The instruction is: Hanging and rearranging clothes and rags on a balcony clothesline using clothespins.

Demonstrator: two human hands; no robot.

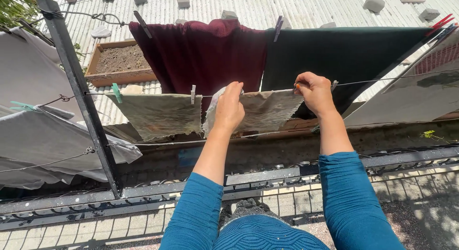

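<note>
At nine o'clock a grey sheet (43,135) hangs off a dark metal post (81,92), with a green peg (116,92) just right of it pinning a stained beige cloth (160,114) to the washing line (382,79). Toward the centre, the left hand (229,109) reaches up from a teal sleeve, wrist straight, fingers curled shut over the top edge of a second beige cloth (267,110). At one o'clock from it, the right hand (314,91) is raised higher, pinched closed on that cloth's far corner at the line. The hands stay apart. Behind hang a maroon towel (205,51) and a dark green sheet (344,59).
</note>
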